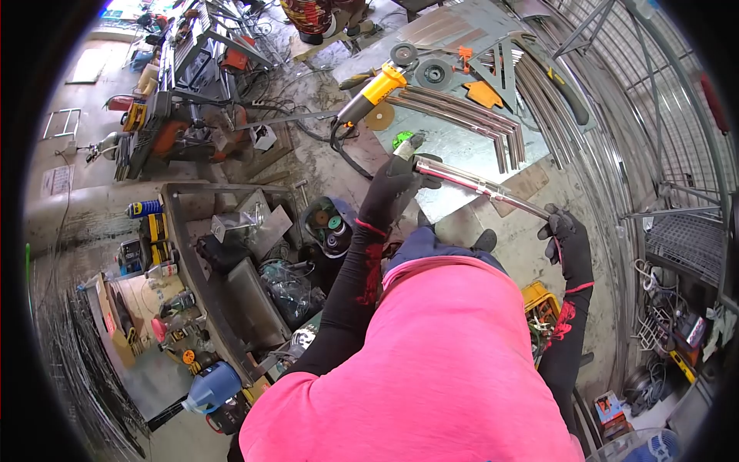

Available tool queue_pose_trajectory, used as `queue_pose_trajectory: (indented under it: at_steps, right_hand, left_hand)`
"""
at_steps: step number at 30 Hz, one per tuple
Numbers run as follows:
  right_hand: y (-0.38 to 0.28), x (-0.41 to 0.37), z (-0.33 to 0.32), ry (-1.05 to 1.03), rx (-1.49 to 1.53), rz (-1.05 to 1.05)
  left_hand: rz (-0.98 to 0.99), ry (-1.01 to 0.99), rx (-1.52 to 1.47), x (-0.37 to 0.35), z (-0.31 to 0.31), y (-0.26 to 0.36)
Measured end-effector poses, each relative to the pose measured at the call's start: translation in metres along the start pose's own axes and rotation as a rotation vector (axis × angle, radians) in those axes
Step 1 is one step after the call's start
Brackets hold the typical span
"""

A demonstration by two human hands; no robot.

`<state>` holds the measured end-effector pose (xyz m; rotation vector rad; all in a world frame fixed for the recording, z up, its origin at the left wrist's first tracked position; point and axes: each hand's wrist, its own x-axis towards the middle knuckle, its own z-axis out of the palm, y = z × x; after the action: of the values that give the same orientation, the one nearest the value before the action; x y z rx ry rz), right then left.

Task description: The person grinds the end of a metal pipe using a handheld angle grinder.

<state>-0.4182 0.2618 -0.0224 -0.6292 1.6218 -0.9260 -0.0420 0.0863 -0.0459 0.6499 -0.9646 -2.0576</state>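
I look down over my pink shirt at a shiny steel tube (476, 183) held across in front of me. My left hand (394, 185), in a black glove, grips the tube's left end, next to a small green-and-white thing (406, 142). My right hand (567, 239), also gloved in black, holds the tube's right end low over the concrete floor. Beyond the tube lies a yellow-bodied angle grinder (375, 92) with its black cord, beside a bundle of bent steel tubes (469, 115) on a metal sheet (454, 146).
A grey metal tray (178, 223) full of tools and scraps stands at the left, with spray cans and bottles beside it. Grinding discs (433, 74), an orange clamp and a square lie ahead. A curved steel frame (616, 138) rises at the right. A yellow crate (541, 299) sits by my right arm.
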Motion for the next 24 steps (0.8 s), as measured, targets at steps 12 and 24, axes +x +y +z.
queue_pose_trajectory:
  at_steps: [12, 24]
  right_hand:
    - [-0.008, -0.008, 0.025, -0.025, 0.065, 0.012]
    - [0.015, 0.004, 0.052, -0.243, 0.365, 0.237]
  left_hand:
    - [0.017, 0.219, 0.196, 0.009, 0.024, -0.019]
    - [0.161, -0.070, 0.772, 0.010, 0.064, -0.038]
